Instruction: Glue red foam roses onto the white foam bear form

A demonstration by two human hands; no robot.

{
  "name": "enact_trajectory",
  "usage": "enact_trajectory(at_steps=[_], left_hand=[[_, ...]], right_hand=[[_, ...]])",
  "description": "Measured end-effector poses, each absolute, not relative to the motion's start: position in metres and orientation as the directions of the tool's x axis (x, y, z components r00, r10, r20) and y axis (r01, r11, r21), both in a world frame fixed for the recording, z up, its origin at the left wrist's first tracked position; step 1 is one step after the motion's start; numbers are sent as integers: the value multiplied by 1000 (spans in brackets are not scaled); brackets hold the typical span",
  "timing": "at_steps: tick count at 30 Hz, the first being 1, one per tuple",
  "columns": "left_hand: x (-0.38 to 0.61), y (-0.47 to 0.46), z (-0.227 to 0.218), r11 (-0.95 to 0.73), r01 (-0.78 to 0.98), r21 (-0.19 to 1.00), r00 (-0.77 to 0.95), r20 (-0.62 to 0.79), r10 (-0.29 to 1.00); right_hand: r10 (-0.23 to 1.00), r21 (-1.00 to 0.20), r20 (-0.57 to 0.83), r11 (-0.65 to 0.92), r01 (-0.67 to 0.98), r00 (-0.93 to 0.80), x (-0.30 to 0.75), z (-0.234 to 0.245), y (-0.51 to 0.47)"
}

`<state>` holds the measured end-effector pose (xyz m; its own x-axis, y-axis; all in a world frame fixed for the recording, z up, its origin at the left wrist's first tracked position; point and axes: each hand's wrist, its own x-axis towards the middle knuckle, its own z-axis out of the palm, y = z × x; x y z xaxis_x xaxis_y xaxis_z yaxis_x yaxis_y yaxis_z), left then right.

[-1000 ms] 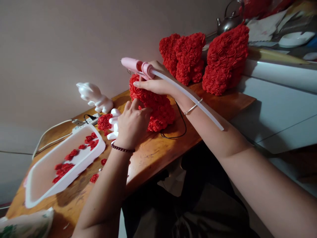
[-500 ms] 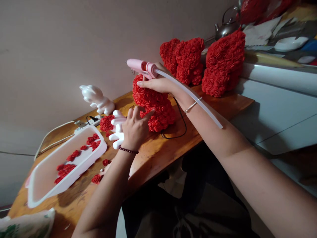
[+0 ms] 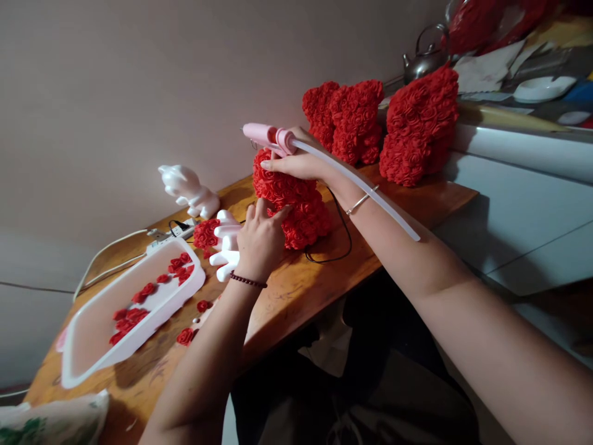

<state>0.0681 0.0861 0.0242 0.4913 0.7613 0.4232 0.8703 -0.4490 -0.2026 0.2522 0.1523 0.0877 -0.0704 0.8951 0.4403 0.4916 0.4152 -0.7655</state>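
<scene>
My right hand [image 3: 301, 162] is closed around a pink glue gun [image 3: 266, 136]; its nozzle points left and a long white glue stick [image 3: 361, 179] trails back over my forearm. Behind and below that hand stands a bear covered in red foam roses [image 3: 301, 213]. My left hand [image 3: 263, 238] is at the bear's front left, fingers bent against it and thumb on the roses; its fingertips are partly hidden. Just left of this hand lies a white foam bear [image 3: 226, 247], partly hidden, with red roses [image 3: 206, 233] at its far end.
A white plastic tub [image 3: 83, 355] of loose red roses stands on the wooden table [image 3: 319, 290]. Behind are a bare white foam bear [image 3: 188, 190] and a power strip [image 3: 171, 235]. More rose bears [image 3: 417, 130] stand at right, near a kettle [image 3: 425, 62]. A black cord [image 3: 345, 244] loops beside my work.
The whole view has shifted slightly, so things sit a little lower and further right. My hands stay in nearly the same place against the rose bear, glue gun still held.
</scene>
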Motion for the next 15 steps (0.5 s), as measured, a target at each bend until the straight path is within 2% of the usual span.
enact_trajectory(at_steps=[3,5,7,9,15], left_hand=[[61,95,23,-559,829,-30,511,447,734],[54,102,21,-632,763,137,476,543,692],[49,107,18,-645,728,233,379,648,661],[48,108,15,-619,754,221,330,688,647],[55,102,10,-591,806,27,454,614,646]], right_hand=[[893,-760,446,413,501,-59,254,87,155],[882,-752,466,436,495,-69,255,87,155],[880,-745,468,444,498,-83,256,88,154],[888,-742,453,427,517,-84,257,89,152],[898,-758,436,397,518,-50,255,91,153]])
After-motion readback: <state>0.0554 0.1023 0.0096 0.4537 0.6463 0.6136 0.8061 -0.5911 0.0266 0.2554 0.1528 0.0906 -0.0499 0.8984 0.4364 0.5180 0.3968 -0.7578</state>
